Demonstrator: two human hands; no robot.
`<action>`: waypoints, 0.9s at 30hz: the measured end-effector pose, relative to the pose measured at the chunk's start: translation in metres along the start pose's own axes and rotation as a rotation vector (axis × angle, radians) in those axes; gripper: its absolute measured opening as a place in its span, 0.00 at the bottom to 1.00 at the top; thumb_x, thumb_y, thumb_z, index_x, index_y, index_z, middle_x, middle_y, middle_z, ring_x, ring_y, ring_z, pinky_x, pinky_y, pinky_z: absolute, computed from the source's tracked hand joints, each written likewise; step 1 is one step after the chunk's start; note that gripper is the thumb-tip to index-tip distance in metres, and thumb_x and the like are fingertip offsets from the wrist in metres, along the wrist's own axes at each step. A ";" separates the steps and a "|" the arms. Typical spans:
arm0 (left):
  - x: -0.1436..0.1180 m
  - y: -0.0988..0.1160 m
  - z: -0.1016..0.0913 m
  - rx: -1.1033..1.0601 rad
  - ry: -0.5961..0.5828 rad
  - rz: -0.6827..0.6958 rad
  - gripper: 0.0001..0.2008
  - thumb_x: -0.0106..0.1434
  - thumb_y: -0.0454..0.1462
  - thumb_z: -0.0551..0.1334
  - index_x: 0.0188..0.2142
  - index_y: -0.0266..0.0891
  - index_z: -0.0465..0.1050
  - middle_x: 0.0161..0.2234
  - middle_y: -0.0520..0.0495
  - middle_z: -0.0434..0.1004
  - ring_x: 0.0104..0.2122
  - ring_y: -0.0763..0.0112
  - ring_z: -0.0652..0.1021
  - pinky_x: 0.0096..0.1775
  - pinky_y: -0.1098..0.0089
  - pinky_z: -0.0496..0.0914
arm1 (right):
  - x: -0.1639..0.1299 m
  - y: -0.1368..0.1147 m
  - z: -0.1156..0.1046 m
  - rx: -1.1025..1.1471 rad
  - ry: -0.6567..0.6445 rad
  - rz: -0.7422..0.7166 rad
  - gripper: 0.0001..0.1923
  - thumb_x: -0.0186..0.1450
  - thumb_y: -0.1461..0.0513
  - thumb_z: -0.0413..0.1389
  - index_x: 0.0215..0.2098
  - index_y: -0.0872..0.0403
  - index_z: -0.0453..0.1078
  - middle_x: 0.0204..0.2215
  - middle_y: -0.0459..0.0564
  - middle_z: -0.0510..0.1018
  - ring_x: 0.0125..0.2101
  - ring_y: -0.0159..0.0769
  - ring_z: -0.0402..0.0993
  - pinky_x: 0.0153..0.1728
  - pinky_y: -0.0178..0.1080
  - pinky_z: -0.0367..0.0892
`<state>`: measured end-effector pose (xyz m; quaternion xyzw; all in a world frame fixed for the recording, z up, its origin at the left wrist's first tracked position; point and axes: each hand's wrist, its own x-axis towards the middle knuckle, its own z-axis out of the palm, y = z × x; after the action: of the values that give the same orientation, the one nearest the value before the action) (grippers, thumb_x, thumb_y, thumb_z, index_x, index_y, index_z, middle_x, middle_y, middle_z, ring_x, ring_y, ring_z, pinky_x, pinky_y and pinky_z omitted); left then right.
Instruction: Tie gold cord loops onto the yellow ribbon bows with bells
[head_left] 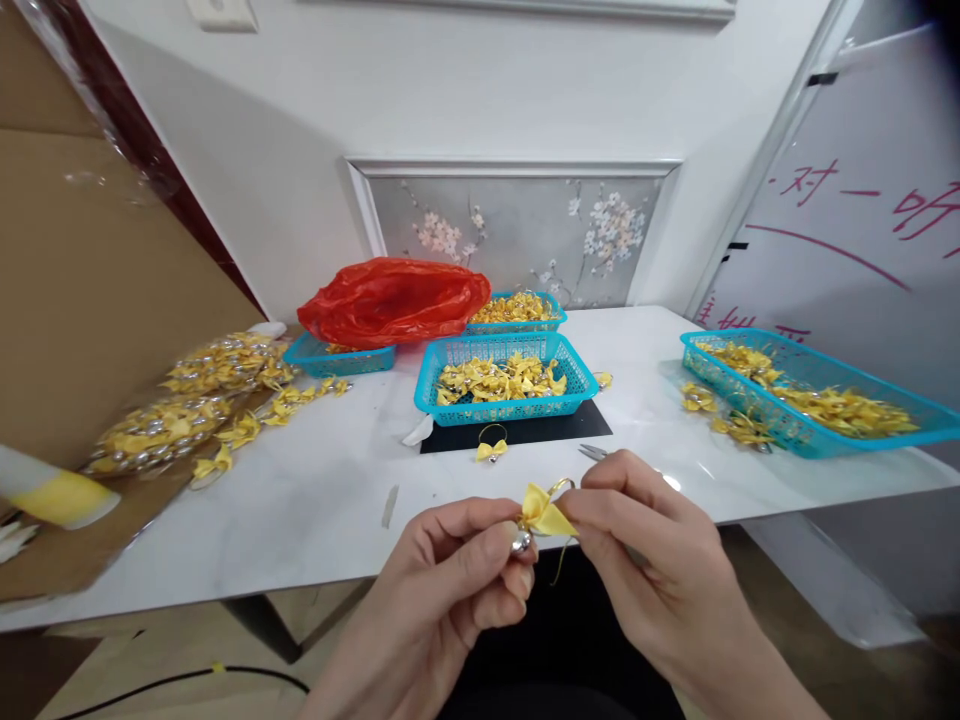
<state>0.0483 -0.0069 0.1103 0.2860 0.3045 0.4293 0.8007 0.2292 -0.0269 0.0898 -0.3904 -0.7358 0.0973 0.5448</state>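
Observation:
Between my two hands, just in front of the table edge, is a yellow ribbon bow (546, 512) with a silver bell (521, 541) and a thin gold wire. My left hand (457, 570) pinches the bow's left side by the bell. With thumb and fingertips together, my right hand (660, 550) grips the bow's right side, where the wire loops up and a loose end hangs below. Another bow with a bell and wire ring (492, 450) lies on the table beyond. The tips of some pliers (592, 452) show behind my right hand, the rest hidden.
A blue basket (504, 408) of yellow bows stands on a black mat (525, 434). Behind it are more blue baskets and a red plastic bag (394, 300). Another blue basket (817, 440) stands right. Bagged bows (165, 430) and a cardboard box (90, 250) occupy the left.

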 end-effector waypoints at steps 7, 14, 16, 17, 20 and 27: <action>-0.003 0.001 0.010 0.038 0.047 -0.014 0.09 0.48 0.33 0.78 0.30 0.34 0.84 0.23 0.48 0.82 0.20 0.80 0.78 0.23 0.84 0.75 | 0.000 0.000 0.004 0.085 0.010 0.035 0.10 0.70 0.70 0.50 0.39 0.53 0.72 0.30 0.46 0.66 0.30 0.29 0.65 0.27 0.31 0.64; -0.006 0.005 0.016 0.103 0.088 -0.006 0.12 0.46 0.36 0.79 0.30 0.34 0.84 0.22 0.47 0.81 0.21 0.77 0.77 0.24 0.82 0.74 | -0.001 0.000 0.004 0.099 0.012 0.036 0.10 0.70 0.70 0.50 0.39 0.53 0.71 0.30 0.46 0.65 0.30 0.29 0.65 0.26 0.31 0.63; -0.007 0.003 0.015 0.173 0.089 0.054 0.13 0.47 0.38 0.78 0.32 0.35 0.84 0.23 0.46 0.81 0.22 0.76 0.77 0.25 0.81 0.73 | -0.001 0.000 0.003 0.075 0.000 0.032 0.10 0.70 0.70 0.49 0.39 0.53 0.71 0.30 0.46 0.65 0.29 0.29 0.65 0.26 0.32 0.63; -0.006 0.001 0.015 0.219 0.092 0.101 0.14 0.46 0.40 0.78 0.33 0.37 0.84 0.24 0.47 0.82 0.22 0.76 0.77 0.26 0.81 0.73 | -0.001 0.000 0.002 0.063 -0.009 0.027 0.10 0.70 0.71 0.49 0.40 0.54 0.71 0.30 0.47 0.66 0.29 0.29 0.65 0.26 0.32 0.63; -0.005 -0.005 0.015 0.381 0.096 0.239 0.14 0.47 0.40 0.78 0.34 0.40 0.84 0.23 0.50 0.80 0.23 0.76 0.75 0.27 0.80 0.73 | -0.002 -0.001 0.000 0.047 -0.024 0.017 0.11 0.69 0.72 0.49 0.41 0.54 0.70 0.30 0.47 0.66 0.29 0.30 0.65 0.26 0.33 0.63; -0.003 -0.008 0.012 0.625 0.052 0.341 0.07 0.62 0.41 0.67 0.34 0.40 0.81 0.22 0.51 0.76 0.22 0.73 0.73 0.27 0.76 0.71 | -0.006 -0.001 -0.002 0.031 -0.019 0.016 0.11 0.68 0.73 0.51 0.40 0.53 0.70 0.30 0.47 0.66 0.29 0.32 0.65 0.26 0.35 0.63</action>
<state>0.0603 -0.0158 0.1129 0.5530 0.3892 0.4501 0.5833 0.2312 -0.0320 0.0872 -0.3869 -0.7362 0.1169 0.5429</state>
